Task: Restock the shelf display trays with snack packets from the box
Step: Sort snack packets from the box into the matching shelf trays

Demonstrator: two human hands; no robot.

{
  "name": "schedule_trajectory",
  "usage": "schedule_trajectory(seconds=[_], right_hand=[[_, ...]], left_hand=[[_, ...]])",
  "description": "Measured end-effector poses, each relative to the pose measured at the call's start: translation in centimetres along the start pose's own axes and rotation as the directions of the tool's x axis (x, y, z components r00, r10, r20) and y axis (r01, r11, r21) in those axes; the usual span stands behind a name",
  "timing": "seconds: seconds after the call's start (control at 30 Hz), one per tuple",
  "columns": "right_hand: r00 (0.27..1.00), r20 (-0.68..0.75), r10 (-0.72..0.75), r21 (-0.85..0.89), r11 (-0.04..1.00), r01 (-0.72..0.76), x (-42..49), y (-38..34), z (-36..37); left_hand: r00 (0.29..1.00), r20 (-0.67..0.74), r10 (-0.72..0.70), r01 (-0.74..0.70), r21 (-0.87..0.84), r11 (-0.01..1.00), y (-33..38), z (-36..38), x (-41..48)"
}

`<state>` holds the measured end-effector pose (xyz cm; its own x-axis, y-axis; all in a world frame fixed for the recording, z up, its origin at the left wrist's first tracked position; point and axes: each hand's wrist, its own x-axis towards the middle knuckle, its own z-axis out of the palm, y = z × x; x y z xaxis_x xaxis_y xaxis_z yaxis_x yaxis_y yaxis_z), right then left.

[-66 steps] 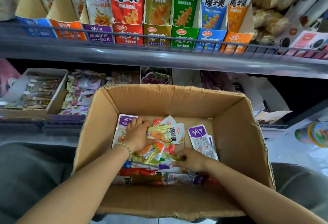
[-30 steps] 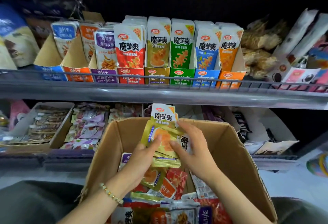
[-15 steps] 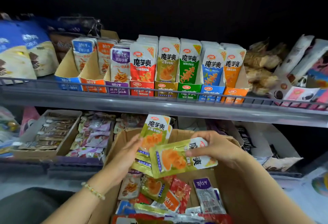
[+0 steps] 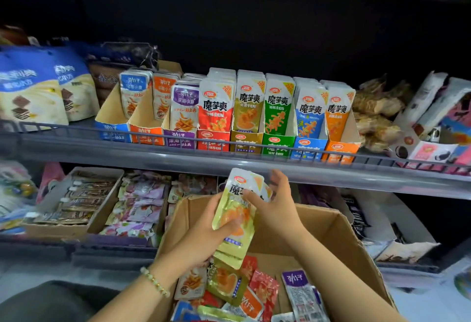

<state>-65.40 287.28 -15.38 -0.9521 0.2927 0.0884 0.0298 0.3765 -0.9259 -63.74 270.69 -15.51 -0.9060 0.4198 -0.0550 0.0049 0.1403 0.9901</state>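
A stack of olive-yellow snack packets (image 4: pixel 235 213) stands upright above the cardboard box (image 4: pixel 339 235). My left hand (image 4: pixel 204 235) grips the stack from the left and below. My right hand (image 4: pixel 274 203) presses its upper right side, fingertips on the front packet. The box holds several loose packets (image 4: pixel 254 293) in red, olive, orange and purple. On the upper shelf a row of display trays is packed with upright packets; the olive tray (image 4: pixel 246 140) sits between a red tray (image 4: pixel 213 139) and a green tray (image 4: pixel 277 143).
A grey wire rail (image 4: pixel 254 146) fronts the upper shelf. Blue-and-cream bags (image 4: pixel 38 92) stand at its left, brown and white snack bags (image 4: pixel 377 112) at its right. The lower shelf holds a cardboard tray of brown sticks (image 4: pixel 74 204) and a pile of purple packets (image 4: pixel 137 207).
Both hands lifted out of the box with olive packets. The packet in my right hand, held sideways half a second ago, now stands upright against the stack in my left. The view tilted upward.
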Motion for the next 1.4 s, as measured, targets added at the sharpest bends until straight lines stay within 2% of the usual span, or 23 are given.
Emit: schedule_trajectory(seconds=[0.03, 0.1, 0.17, 0.23, 0.33, 0.43, 0.53, 0.6, 0.73, 0.9, 1.0, 1.13, 1.27, 1.33, 1.4], right_hand=[[0.993, -0.007, 0.117, 0.139, 0.984, -0.115, -0.1, 0.2, 0.4], [0.962, 0.037, 0.271, 0.386, 0.884, -0.264, -0.2, 0.3, 1.1], [0.94, 0.148, 0.308, 0.51, 0.79, -0.34, -0.5, -0.1, 1.4], [0.952, 0.176, 0.25, 0.543, 0.783, -0.305, -0.9, -1.0, 1.9], [0.991, 0.063, 0.12, 0.546, 0.827, -0.135, -0.7, -1.8, 2.2], [0.999, 0.036, 0.006, 0.564, 0.825, -0.026, -0.5, -2.0, 1.8], [0.997, 0.056, -0.052, 0.567, 0.824, 0.011, -0.3, -2.0, 1.4], [0.992, 0.082, -0.101, 0.531, 0.846, 0.042, 0.0, -2.1, 1.2], [0.951, 0.213, -0.225, 0.26, 0.951, 0.167, 0.7, -3.0, -0.5], [0.876, 0.436, -0.207, -0.014, 0.972, 0.236, 1.6, -5.6, -3.6], [0.835, 0.5, -0.228, 0.027, 0.968, 0.248, 2.2, -7.2, -4.5], [0.847, 0.472, -0.244, 0.061, 0.968, 0.245, 3.6, -8.9, -5.8], [0.863, 0.43, -0.265, 0.076, 0.963, 0.258, 5.3, -10.6, -6.6], [0.887, 0.36, -0.289, 0.084, 0.957, 0.277, 6.2, -11.5, -7.1], [0.907, 0.254, -0.336, 0.087, 0.942, 0.324, 7.5, -12.4, -7.9]], left_hand=[[0.999, -0.022, 0.037, -0.038, -0.01, 0.999, 0.2, 0.1, 0.0], [0.993, -0.056, 0.101, -0.103, -0.032, 0.994, 0.3, 0.3, 0.3], [0.987, -0.077, 0.142, -0.146, -0.049, 0.988, 0.4, 0.7, 0.6], [0.987, -0.056, 0.152, -0.153, -0.017, 0.988, 0.6, 1.3, 0.6], [0.99, -0.01, 0.141, -0.14, 0.084, 0.987, 0.4, 1.6, 0.4], [0.993, -0.016, 0.115, -0.111, 0.176, 0.978, 0.0, 0.8, 0.2], [0.997, -0.06, 0.045, -0.035, 0.156, 0.987, 0.0, -0.1, 0.0], [1.0, 0.0, 0.006, -0.006, 0.124, 0.992, 0.2, -0.3, -0.1], [0.995, 0.102, 0.005, -0.023, 0.172, 0.985, 0.7, -1.3, 0.0], [0.988, 0.152, 0.001, -0.044, 0.28, 0.959, 1.3, -2.4, 0.7], [0.977, 0.211, 0.039, -0.096, 0.271, 0.958, 2.5, -2.9, 1.8], [0.955, 0.292, 0.044, -0.14, 0.318, 0.938, 4.9, -3.9, 3.8], [0.955, 0.291, 0.046, -0.181, 0.455, 0.872, 7.5, -4.6, 6.1], [0.958, 0.269, 0.101, -0.215, 0.439, 0.872, 9.0, -4.9, 7.1], [0.96, 0.184, 0.212, -0.275, 0.45, 0.85, 10.1, -5.5, 8.1]])
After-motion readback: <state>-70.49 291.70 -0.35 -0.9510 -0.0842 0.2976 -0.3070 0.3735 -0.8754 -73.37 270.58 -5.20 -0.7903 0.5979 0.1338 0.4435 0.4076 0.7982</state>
